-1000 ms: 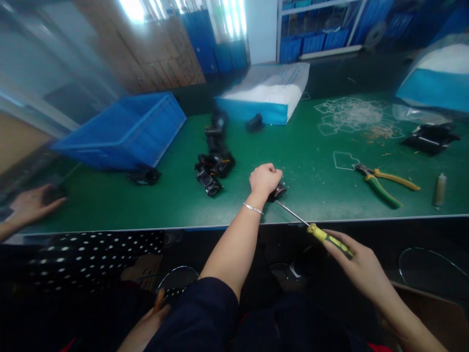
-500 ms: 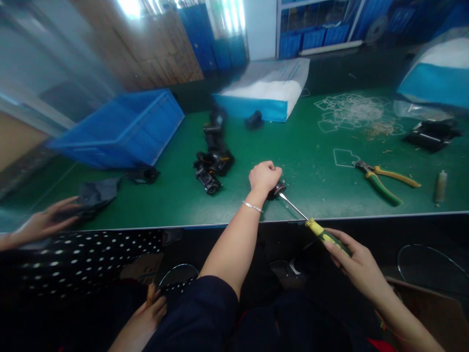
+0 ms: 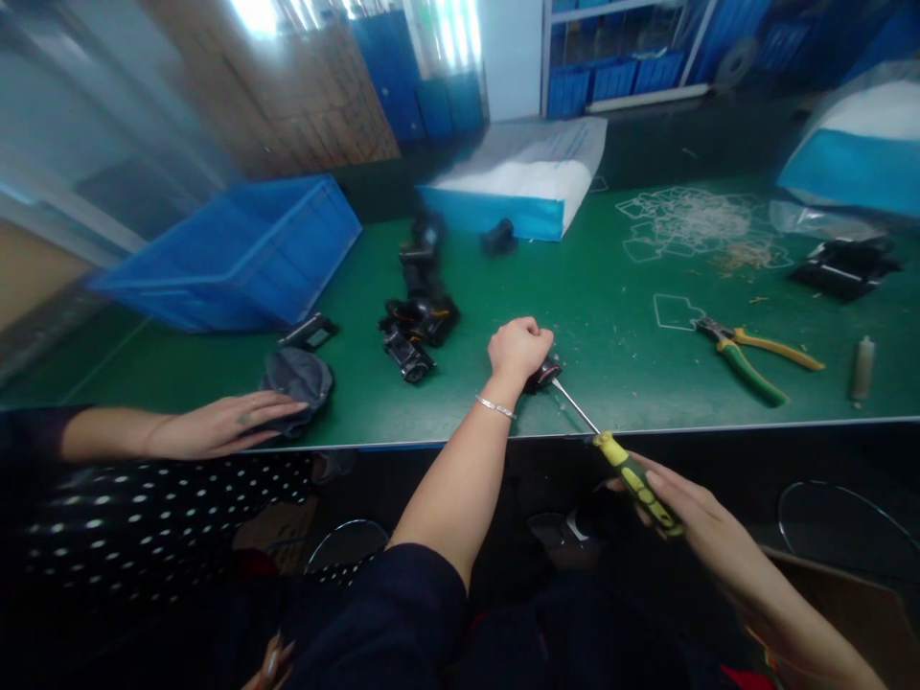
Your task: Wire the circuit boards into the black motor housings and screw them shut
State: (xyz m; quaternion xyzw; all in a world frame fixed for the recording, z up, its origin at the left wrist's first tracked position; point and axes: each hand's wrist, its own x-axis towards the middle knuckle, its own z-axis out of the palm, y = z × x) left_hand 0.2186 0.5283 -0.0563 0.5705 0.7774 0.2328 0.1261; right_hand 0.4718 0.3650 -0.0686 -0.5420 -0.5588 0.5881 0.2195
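My left hand (image 3: 518, 347) is closed over a black part (image 3: 544, 374) with a reddish ring, pressing it near the front edge of the green table (image 3: 596, 316). Most of that part is hidden under the hand. A yellow and dark green screwdriver (image 3: 636, 484) is in my right hand (image 3: 682, 503), below the table edge. Its metal shaft slants up to the left, and the tip touches the black part or lies right beside it. Several black parts (image 3: 417, 321) lie left of my left hand.
A co-worker's hand (image 3: 222, 422) rests on a dark cloth (image 3: 298, 383) at left, near a blue bin (image 3: 265, 278). Pliers (image 3: 754, 359), a small tube (image 3: 863, 371) and tangled wire frames (image 3: 697, 220) lie right. A white-and-blue bag (image 3: 517, 187) stands behind.
My right hand and the screwdriver handle have moved slightly left and down, and the handle has turned. The co-worker's hand and the cloth have moved right. My left hand stays put.
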